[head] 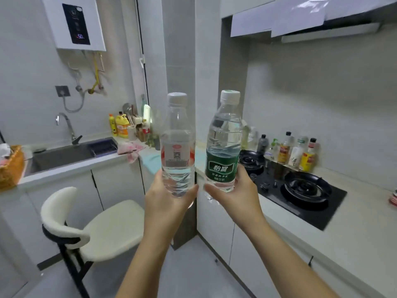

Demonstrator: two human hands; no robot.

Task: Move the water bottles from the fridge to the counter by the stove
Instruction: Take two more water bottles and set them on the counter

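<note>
At the left, past a sink and a pale chair, the left hand held the bottle with the red label upright in the air, its fingers curled round the lower body below the label. Just beside it, close but seemingly not touching, the right hand gripped the bottle with the green label in the same low hold, this one leaning a little to the right. Neither bottle rested on anything; both hung in front of the inner corner where the two runs of surface met, with the stove further right and a row of sauce bottles along the back edge behind it. Both bottles looked nearly full and capped, so each was probably moderately heavy for one hand yet easy to carry. The thin clear plastic would likely give under a hard squeeze, and if chilled it might be damp and slippery, though no moisture could be made out. A grip round the ribbed lower body seemed sound, keeping the weight low, with the flat base free for setting down on the bare front edge of the surface beside the stove.
</note>
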